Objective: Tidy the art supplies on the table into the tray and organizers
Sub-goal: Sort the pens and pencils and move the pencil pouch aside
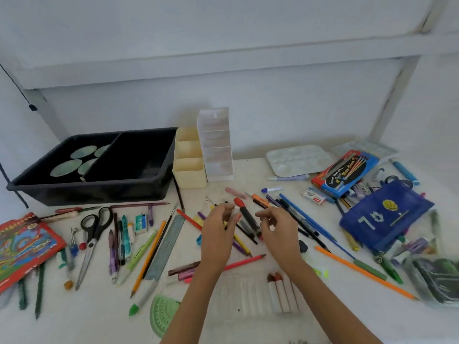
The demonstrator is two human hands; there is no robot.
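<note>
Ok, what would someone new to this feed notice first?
The left hand and right hand at centre, close on either side of a red-capped black marker. Next, the big black tray at the far left and the blue pouch on the right.

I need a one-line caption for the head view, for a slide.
Left hand pinches a small white piece above scattered pens and pencils, right hand beside it; black tray and organizers behind.

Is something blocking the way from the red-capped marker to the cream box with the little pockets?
Nothing tall does. The red-capped marker is between the left hand and the right hand. Toward the cream organizer, only low, flat bits lie on the table, so a lifted marker would likely pass over them.
</note>
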